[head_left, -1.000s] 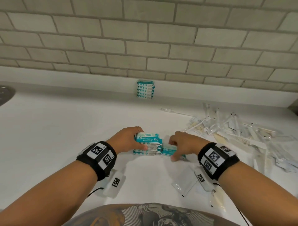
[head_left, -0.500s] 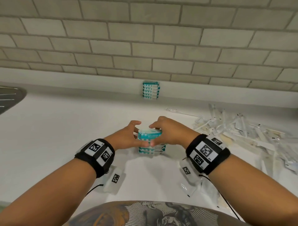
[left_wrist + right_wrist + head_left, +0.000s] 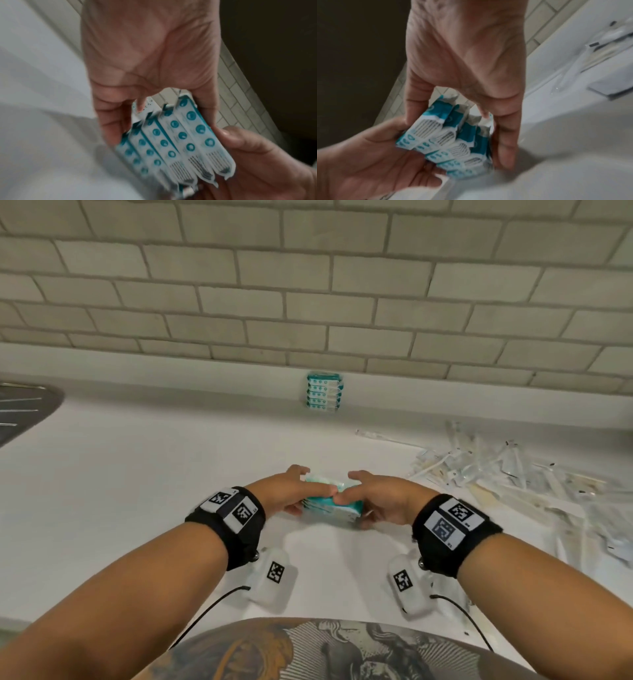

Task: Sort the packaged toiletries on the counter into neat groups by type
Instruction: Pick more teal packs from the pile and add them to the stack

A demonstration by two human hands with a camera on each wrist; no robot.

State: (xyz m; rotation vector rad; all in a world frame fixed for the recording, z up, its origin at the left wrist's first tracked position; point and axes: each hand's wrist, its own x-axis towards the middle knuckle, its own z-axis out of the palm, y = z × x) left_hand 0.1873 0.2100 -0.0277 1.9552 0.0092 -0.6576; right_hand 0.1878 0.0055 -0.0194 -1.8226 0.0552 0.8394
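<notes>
A stack of several teal-and-white wipe packs [image 3: 325,503] is squeezed between both hands near the counter's front middle. My left hand [image 3: 294,491] grips its left end, thumb on top and fingers underneath. My right hand [image 3: 371,496] grips the right end the same way. The left wrist view shows the packs' [image 3: 178,135] dotted edges fanned out under the left hand [image 3: 147,60]. In the right wrist view the stack [image 3: 452,136] sits below the right hand [image 3: 467,60]. Whether the stack touches the counter I cannot tell. A second wipe stack [image 3: 324,392] stands against the backsplash.
A loose pile of clear-wrapped toothbrushes and sachets [image 3: 520,477] covers the counter's right side. A dark ridged drainer edge [image 3: 24,412] shows at far left. The tiled wall [image 3: 308,285] rises behind the white counter [image 3: 154,474].
The right hand brought a loose wipe pack from beside the stack onto its top. Both hands now clamp the whole stack from its ends.
</notes>
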